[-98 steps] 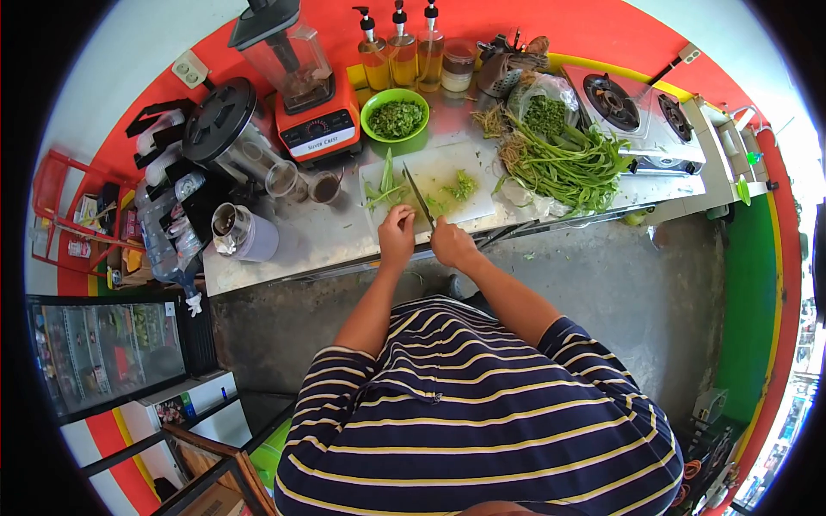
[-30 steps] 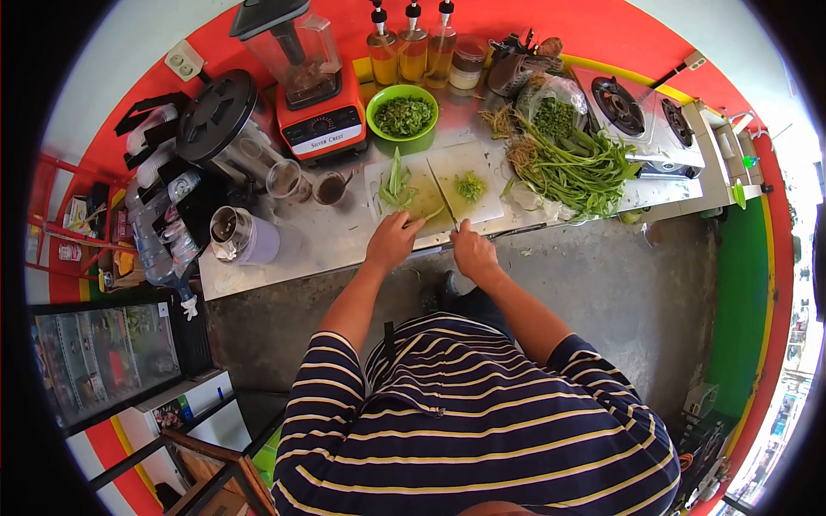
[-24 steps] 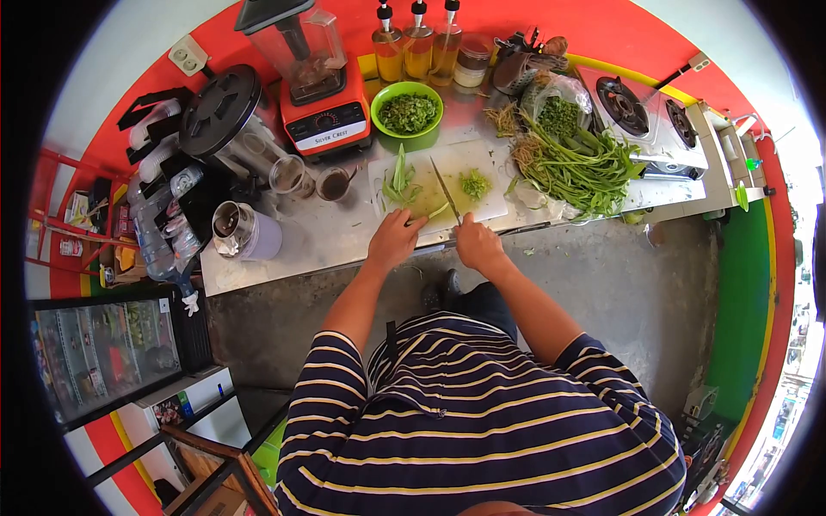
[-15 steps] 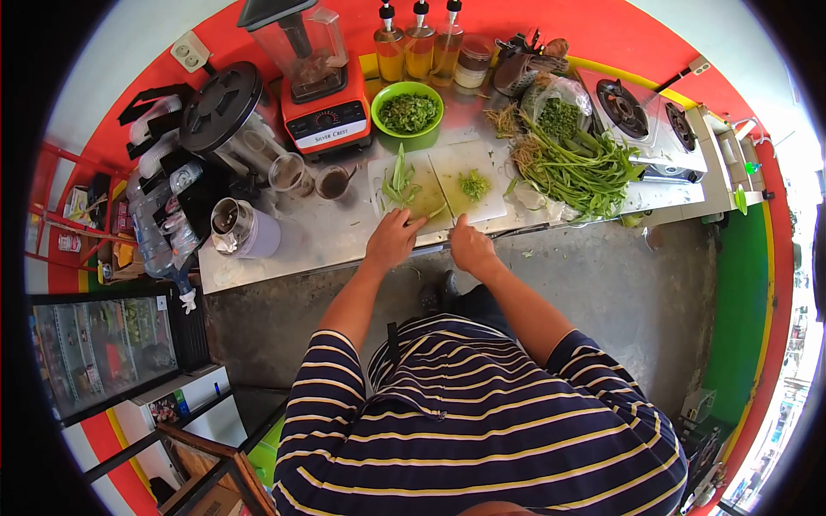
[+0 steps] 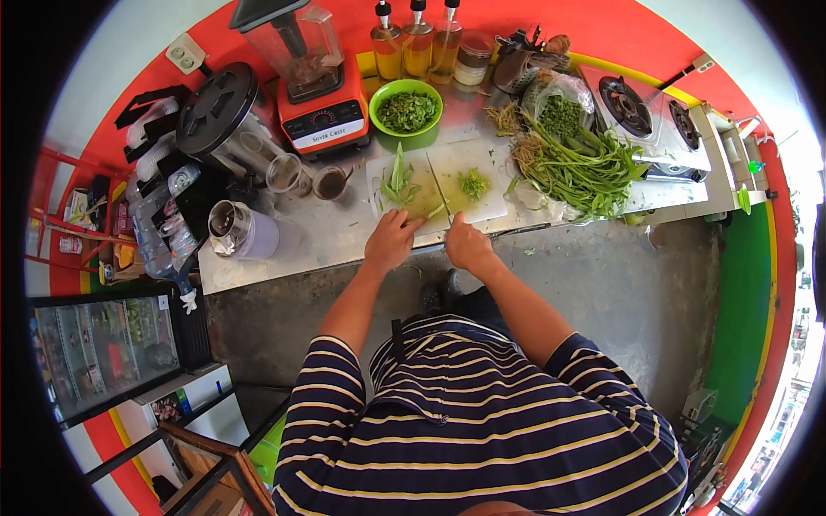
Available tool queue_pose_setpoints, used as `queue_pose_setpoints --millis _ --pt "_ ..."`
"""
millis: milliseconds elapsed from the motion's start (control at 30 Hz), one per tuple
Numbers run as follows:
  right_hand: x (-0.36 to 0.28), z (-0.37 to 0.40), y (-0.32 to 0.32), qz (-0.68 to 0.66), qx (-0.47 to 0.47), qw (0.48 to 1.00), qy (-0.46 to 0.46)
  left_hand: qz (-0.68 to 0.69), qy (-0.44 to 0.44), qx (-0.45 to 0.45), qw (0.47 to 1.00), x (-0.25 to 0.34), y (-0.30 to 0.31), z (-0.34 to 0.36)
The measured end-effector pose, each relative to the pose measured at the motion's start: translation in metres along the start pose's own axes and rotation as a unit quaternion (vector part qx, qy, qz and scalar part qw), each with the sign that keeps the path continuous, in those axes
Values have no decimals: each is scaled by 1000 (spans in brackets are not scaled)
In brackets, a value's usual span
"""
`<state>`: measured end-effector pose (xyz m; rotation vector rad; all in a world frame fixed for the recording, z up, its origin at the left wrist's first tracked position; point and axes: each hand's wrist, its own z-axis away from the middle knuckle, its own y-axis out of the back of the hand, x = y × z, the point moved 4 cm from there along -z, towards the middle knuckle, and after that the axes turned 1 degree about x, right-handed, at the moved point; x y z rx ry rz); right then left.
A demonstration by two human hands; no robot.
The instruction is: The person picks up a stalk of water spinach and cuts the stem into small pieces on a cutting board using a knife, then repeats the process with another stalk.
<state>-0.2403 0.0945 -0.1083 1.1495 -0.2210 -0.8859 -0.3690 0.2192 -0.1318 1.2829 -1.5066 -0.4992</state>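
A white cutting board (image 5: 490, 205) lies near the front edge of the metal counter. With fingers closed around its handle, my right hand (image 5: 469, 247) grips a knife (image 5: 439, 182), the blade pointing away across the board's middle. Left of the blade, the closed fingers of my left hand (image 5: 392, 243) hold the near end of some green stems at the board's front edge. Leafy green pieces (image 5: 397, 179) lie on the board beyond that hand. Chopped greens (image 5: 473, 183) form a small pile right of the blade.
A green bowl of cut leaves (image 5: 407, 109) stands behind the board. To the right lies a large bunch of greens (image 5: 576, 172) beside a gas stove (image 5: 645, 120). At left are a red blender (image 5: 323, 116), cups (image 5: 329, 182) and a metal-topped container (image 5: 245, 230).
My right hand and the knife have shifted slightly left and toward me. My left hand has barely moved.
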Motion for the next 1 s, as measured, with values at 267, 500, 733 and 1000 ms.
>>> queue_pose_setpoints --millis 267,500,733,1000 --pt "1 12 -23 -21 -24 999 -5 6 3 -4 1000 -3 0 -2" --pt "-5 1 -3 -33 -62 998 5 18 6 17 1000 -3 1 -1" --pt "-7 0 -15 -16 -34 999 13 10 -18 19 1000 -1 3 -3" --pt "-3 -8 -24 -26 -63 998 -3 -6 -13 2 1000 -5 -3 0"
